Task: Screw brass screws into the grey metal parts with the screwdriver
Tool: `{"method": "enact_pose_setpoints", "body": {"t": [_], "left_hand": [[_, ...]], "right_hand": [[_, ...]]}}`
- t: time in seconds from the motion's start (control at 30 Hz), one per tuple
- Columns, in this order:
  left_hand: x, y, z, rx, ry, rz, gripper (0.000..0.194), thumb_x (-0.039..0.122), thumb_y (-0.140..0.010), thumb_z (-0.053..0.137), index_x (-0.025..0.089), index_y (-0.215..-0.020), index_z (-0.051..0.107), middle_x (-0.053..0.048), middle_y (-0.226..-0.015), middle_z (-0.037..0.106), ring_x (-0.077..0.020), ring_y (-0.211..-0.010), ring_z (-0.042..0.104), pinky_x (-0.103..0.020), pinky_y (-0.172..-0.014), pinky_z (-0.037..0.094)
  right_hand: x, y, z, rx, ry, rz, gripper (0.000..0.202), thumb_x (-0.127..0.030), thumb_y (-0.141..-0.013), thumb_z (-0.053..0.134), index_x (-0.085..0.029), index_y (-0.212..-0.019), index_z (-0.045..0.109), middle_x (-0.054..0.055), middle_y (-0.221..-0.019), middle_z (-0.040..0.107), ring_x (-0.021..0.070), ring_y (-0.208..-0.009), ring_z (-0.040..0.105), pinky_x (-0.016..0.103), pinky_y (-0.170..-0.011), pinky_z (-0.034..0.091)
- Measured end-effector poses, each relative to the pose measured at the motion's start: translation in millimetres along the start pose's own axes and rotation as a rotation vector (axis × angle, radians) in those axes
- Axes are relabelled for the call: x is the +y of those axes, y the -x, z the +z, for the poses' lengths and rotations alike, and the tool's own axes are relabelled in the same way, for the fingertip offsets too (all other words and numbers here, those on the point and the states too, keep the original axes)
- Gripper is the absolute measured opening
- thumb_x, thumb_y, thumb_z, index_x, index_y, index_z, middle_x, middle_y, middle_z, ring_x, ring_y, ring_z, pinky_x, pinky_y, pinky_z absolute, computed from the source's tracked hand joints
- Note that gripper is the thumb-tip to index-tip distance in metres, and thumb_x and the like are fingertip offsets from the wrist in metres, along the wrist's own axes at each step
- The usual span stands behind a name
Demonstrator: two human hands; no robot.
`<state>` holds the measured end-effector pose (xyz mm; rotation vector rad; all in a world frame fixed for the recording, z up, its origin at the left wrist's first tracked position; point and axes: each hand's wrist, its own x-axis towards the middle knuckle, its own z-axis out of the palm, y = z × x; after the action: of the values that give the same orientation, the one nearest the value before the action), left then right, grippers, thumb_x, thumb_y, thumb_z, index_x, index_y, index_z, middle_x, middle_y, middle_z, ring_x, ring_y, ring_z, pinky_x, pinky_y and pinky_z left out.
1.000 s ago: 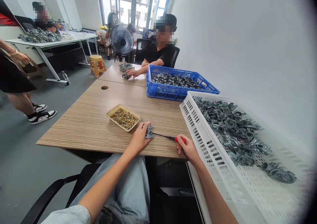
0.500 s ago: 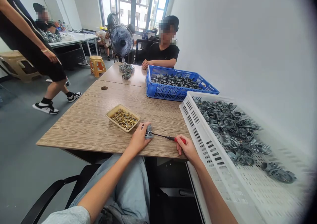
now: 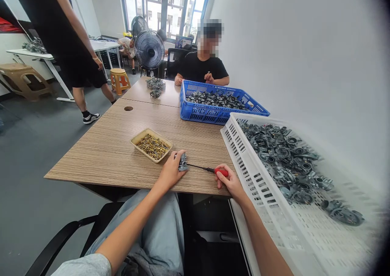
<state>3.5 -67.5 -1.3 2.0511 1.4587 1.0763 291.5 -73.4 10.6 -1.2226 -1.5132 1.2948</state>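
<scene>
My left hand [image 3: 171,169] grips a grey metal carburetor body [image 3: 183,163] on the wooden table, fingers wrapped over its far side. In my right hand [image 3: 228,180] is a screwdriver [image 3: 210,170] with a red and black handle and a long dark shaft. The shaft lies nearly level and its tip meets the right side of the carburetor body; the exact contact point is too small to make out. Just beyond my left hand, a cream tray [image 3: 135,145] holds many small brass-coloured parts [image 3: 152,146].
A white slotted crate [image 3: 258,186] of similar metal bodies stands close by my right arm. Behind it is a blue crate [image 3: 199,115] full of parts. Across the table sits a co-worker [image 3: 202,68]; another person [image 3: 65,36] walks at left. Metal pieces [image 3: 155,87] lie at the far end.
My hands, the carburetor body and the screwdriver stay almost in place; my right fingers shift slightly. The walking person has moved to the right. The seated co-worker has raised a hand.
</scene>
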Motion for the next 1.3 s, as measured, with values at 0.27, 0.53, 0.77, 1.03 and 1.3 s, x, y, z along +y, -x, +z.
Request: {"method": "enact_pose_setpoints", "body": {"t": [0.27,0.53,0.77,1.03,1.3], "left_hand": [[1.3,0.1,-0.1,0.016,0.000,-0.002,0.075,0.016,-0.081,0.073,0.031,-0.147,0.039,-0.008,-0.131,0.052,-0.0269,-0.121,0.060,-0.042,-0.106,0.052],[0.4,0.1,0.4,0.012,0.011,-0.006,0.076,0.016,-0.081,0.073,0.031,-0.147,0.039,-0.008,-0.133,0.052,-0.0270,-0.122,0.060,-0.043,-0.107,0.052],[0.5,-0.1,0.3,0.005,0.020,-0.006,0.076,0.015,-0.081,0.073,0.030,-0.147,0.039,-0.009,-0.133,0.051,-0.0273,-0.123,0.060,-0.042,-0.107,0.052],[1.8,0.3,-0.5,0.003,0.014,-0.010,0.076,0.015,-0.081,0.074,0.030,-0.147,0.039,-0.009,-0.133,0.051,-0.0266,-0.122,0.060,-0.042,-0.107,0.052],[1.7,0.0,-0.4,-0.005,0.015,-0.021,0.074,0.014,-0.081,0.072,0.029,-0.146,0.039,-0.009,-0.134,0.051,-0.0274,-0.122,0.061,-0.043,-0.107,0.052]], "right_hand": [[4.1,-1.9,-1.1,0.020,-0.017,0.015,0.042,-0.060,-0.087,0.073,-0.024,-0.103,0.058,-0.003,-0.071,0.064,0.0125,-0.049,0.056,0.025,-0.049,0.046],[7.3,-3.1,-0.3,0.041,0.002,0.016,0.039,-0.060,-0.090,0.071,-0.023,-0.098,0.060,-0.004,-0.064,0.061,0.0123,-0.047,0.054,0.024,-0.047,0.045],[5.2,-2.7,1.2,0.047,-0.004,0.021,0.040,-0.060,-0.090,0.071,-0.023,-0.098,0.060,-0.004,-0.064,0.060,0.0119,-0.047,0.054,0.024,-0.047,0.045],[5.5,-3.2,0.9,0.041,0.000,0.030,0.040,-0.060,-0.090,0.071,-0.023,-0.100,0.060,-0.004,-0.065,0.060,0.0123,-0.048,0.054,0.024,-0.046,0.044],[4.3,-2.7,1.8,0.049,-0.001,0.023,0.040,-0.060,-0.090,0.072,-0.022,-0.098,0.060,-0.003,-0.065,0.061,0.0125,-0.048,0.055,0.024,-0.047,0.045]]}}
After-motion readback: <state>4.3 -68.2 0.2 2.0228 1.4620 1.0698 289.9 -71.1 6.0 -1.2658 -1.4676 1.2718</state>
